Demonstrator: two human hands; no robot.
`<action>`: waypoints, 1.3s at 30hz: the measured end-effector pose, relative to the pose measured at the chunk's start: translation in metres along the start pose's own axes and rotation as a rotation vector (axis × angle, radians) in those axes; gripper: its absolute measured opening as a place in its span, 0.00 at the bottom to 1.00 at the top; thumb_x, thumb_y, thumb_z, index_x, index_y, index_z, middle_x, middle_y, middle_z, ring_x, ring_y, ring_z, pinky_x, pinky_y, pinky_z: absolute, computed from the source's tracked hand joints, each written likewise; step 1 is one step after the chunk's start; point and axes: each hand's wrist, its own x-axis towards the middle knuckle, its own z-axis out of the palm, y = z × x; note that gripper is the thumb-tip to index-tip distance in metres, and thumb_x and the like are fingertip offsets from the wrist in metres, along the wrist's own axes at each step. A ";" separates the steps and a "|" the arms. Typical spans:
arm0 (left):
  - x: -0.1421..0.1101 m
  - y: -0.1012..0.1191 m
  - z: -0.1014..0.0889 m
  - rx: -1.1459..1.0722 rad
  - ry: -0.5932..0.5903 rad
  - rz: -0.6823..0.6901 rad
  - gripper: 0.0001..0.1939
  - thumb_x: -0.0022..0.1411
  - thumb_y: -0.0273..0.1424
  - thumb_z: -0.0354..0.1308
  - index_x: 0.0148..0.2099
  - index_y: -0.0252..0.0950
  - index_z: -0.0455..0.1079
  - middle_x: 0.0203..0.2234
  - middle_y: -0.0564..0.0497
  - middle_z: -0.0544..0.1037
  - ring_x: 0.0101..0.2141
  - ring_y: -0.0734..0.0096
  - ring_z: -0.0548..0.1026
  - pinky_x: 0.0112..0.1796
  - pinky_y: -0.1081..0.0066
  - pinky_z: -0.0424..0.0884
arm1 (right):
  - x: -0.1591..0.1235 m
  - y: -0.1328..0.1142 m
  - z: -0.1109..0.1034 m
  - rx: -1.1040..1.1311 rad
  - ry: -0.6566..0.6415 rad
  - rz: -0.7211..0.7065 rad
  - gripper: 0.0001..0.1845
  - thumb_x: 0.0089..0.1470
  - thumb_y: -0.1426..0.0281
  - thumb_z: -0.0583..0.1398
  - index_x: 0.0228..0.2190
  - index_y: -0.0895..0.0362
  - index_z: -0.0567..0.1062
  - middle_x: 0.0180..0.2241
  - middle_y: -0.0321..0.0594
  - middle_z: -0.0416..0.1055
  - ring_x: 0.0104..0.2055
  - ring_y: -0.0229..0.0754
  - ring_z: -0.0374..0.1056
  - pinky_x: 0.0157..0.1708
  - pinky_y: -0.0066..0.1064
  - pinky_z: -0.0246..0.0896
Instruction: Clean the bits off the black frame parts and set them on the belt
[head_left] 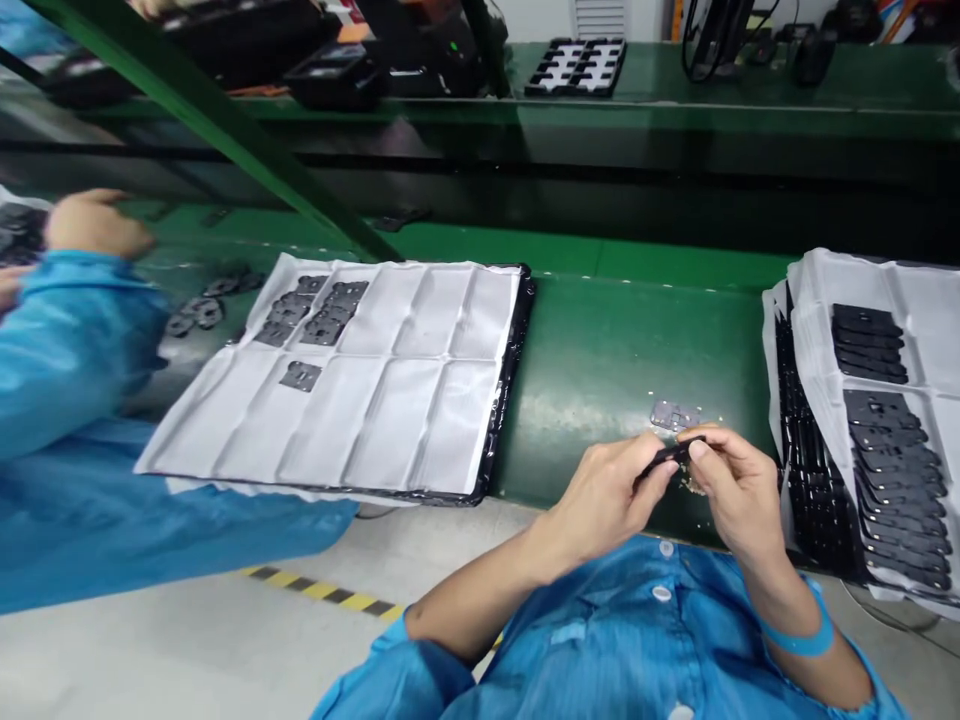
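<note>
Between my hands, over the near edge of the green table, is a small flat black part (670,455). My left hand (611,490) pinches one end of it. The fingers of my right hand (739,485) are closed on the other end. On the table just beyond lies a similar thin dark plate (675,414) with cut-outs. Tiny gold-coloured bits (694,484) are scattered under and around my hands. Much of the held part is hidden by my fingers.
Left stands a white-lined tray (420,400) holding several dark plates (335,312). Stacked trays (814,430) with rows of black parts (896,480) stand at the right. A co-worker's blue sleeve (75,340) reaches in from the left. A green post (225,130) slants overhead.
</note>
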 end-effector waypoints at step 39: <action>0.011 -0.011 0.006 -0.429 -0.007 -0.146 0.16 0.78 0.37 0.44 0.36 0.38 0.62 0.24 0.57 0.62 0.27 0.73 0.61 0.32 0.70 0.58 | -0.008 -0.018 -0.006 -0.236 0.004 -0.215 0.07 0.71 0.69 0.64 0.41 0.53 0.84 0.33 0.37 0.73 0.28 0.36 0.67 0.28 0.28 0.65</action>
